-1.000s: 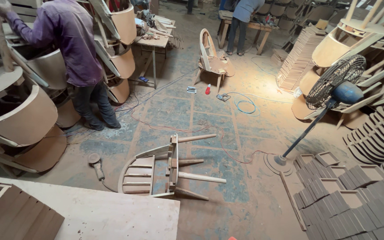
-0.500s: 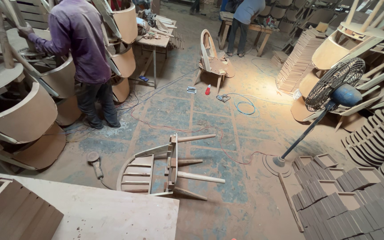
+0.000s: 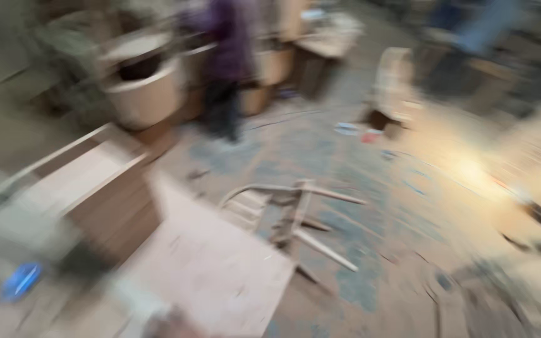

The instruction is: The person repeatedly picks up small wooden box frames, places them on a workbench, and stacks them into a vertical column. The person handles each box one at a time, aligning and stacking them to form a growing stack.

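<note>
The head view is heavily blurred by motion. Neither of my hands shows in it. A pale wooden board fills the lower left, with a stack of brown wooden pieces beside it. An unfinished wooden chair frame lies on its side on the floor just past the board. A small blue object sits at the lower left edge, too blurred to identify.
A person in a purple top stands at the back among rounded wooden chair shells. Another person in blue is at the far right back. A chair part stands on the floor, near a bright sunlit patch.
The view has swung sharply left and down and gone blurry. More of the board and stacked wood is in view, and the fan and piles at the right have left the frame.
</note>
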Action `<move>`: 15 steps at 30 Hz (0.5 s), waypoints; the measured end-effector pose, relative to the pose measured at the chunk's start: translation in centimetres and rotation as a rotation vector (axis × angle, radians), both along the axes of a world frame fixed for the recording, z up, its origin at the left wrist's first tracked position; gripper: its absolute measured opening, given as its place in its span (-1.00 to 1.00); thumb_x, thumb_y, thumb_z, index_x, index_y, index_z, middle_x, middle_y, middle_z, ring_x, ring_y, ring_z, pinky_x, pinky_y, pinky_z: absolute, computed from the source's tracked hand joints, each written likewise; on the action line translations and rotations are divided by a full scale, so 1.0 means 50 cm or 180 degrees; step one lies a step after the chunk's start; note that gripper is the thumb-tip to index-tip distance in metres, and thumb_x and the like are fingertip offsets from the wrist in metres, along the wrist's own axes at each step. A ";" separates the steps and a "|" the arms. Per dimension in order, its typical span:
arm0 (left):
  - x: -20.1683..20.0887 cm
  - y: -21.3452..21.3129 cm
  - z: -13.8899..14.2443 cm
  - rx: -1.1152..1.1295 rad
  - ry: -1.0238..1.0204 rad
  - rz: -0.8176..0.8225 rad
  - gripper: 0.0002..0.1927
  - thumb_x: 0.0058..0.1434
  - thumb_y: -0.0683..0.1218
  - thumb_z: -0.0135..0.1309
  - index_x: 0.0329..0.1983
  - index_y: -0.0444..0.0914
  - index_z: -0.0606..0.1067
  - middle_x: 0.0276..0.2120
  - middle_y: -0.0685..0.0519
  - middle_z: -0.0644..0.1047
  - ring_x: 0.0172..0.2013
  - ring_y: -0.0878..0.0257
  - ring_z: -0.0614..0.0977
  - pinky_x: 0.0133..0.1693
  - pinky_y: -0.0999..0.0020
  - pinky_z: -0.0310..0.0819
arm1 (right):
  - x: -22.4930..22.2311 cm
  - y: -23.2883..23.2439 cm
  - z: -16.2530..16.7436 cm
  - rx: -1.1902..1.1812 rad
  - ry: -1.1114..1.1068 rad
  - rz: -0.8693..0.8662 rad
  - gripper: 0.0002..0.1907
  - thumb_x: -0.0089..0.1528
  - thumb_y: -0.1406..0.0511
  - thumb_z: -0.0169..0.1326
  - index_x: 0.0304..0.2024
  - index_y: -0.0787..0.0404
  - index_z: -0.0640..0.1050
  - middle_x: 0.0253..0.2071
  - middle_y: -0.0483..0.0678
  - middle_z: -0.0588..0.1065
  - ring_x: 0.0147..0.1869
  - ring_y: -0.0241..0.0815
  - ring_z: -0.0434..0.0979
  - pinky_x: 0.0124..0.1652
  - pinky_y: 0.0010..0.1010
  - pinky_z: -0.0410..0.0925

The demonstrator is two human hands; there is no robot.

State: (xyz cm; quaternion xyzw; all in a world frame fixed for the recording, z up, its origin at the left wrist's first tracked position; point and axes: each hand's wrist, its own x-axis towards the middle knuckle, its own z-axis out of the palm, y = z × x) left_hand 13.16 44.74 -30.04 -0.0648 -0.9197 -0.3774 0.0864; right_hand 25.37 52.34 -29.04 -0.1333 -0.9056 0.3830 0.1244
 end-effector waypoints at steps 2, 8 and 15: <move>-0.034 -0.179 -0.015 -0.0037 -0.0064 0.0345 -0.44 0.11 0.06 0.25 0.06 -0.39 0.45 -0.05 -0.27 0.54 0.01 -0.20 0.56 0.03 -0.07 0.44 | -0.042 -0.079 -0.052 0.0287 -0.0026 0.0312 0.09 0.07 -0.22 0.31 0.42 0.32 0.37 0.53 0.28 0.22 0.64 0.30 0.05 0.50 0.26 -0.27; -0.060 -0.413 -0.063 -0.0288 -0.0405 0.1035 -0.42 0.10 0.07 0.27 0.06 -0.40 0.46 -0.08 -0.26 0.56 -0.02 -0.20 0.58 0.01 -0.05 0.47 | -0.135 -0.160 -0.097 0.0743 0.0119 0.0687 0.06 -0.02 -0.18 0.39 0.30 0.36 0.41 0.39 0.29 0.29 0.54 0.27 0.14 0.42 0.23 -0.15; -0.141 -0.448 -0.015 -0.0294 -0.0197 0.1172 -0.17 0.09 0.07 0.23 0.31 -0.48 0.25 0.16 -0.38 0.42 0.18 -0.25 0.42 0.18 -0.14 0.26 | -0.208 -0.213 -0.107 0.0959 0.0129 0.0663 0.00 -0.06 -0.09 0.42 0.23 0.38 0.42 0.32 0.39 0.30 0.47 0.28 0.20 0.38 0.20 -0.08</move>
